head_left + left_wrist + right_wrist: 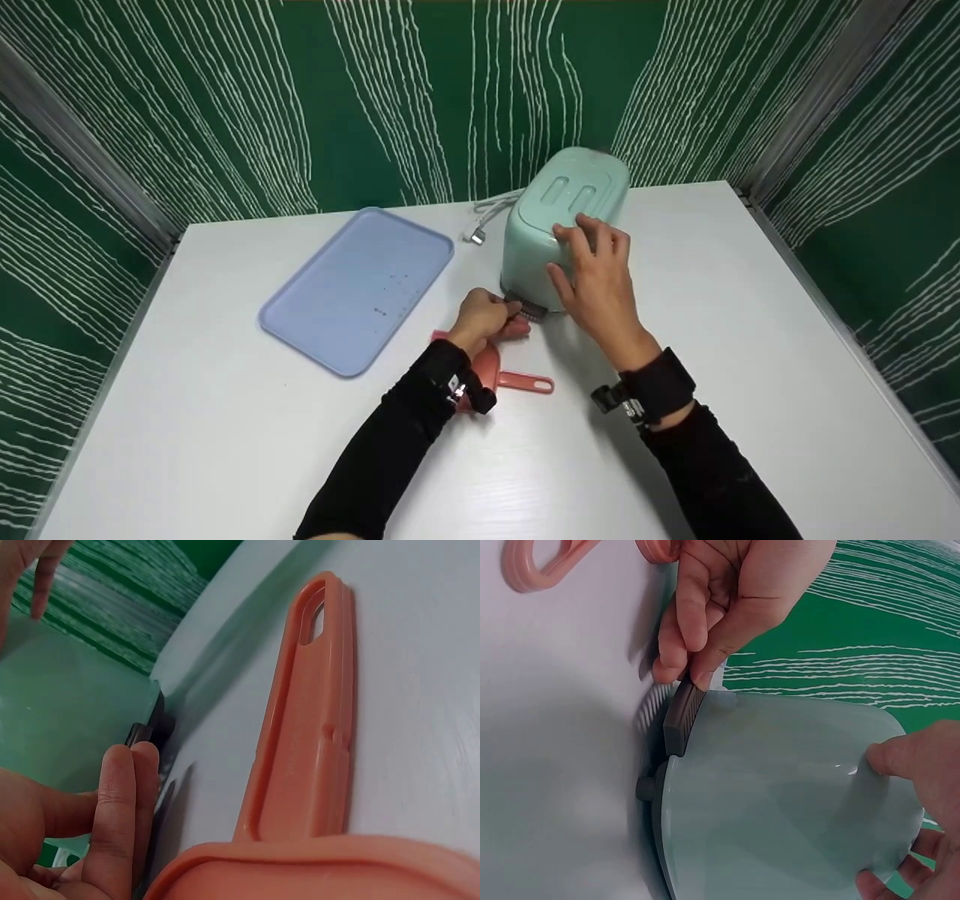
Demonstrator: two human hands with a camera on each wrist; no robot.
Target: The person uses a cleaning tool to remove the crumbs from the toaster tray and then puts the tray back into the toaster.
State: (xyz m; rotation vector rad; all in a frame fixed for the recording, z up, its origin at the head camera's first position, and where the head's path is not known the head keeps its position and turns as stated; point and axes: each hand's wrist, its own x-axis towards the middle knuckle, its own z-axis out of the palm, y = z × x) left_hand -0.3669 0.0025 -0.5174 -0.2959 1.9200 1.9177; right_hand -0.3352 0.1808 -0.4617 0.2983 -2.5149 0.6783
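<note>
A mint-green toaster [532,255] stands at the back right of the white table. My left hand [480,319] is at its near lower edge. There its thumb and fingertips pinch one end of a dark, ridged strip [681,720], which lies along the toaster's bottom edge. My right hand [600,289] holds the toaster's near upper edge, with the thumb on the end face and bent fingertips on the top. Below my left wrist an orange dustpan [487,364] lies on the table, partly hidden by that arm, its handle [292,750] pointing right.
A blue tray [337,292] with dark crumbs scattered on it lies to the left. The toaster's grey cord and plug [475,237] rest between tray and toaster. Green walls with white streaks [375,97] enclose the table at the back and sides.
</note>
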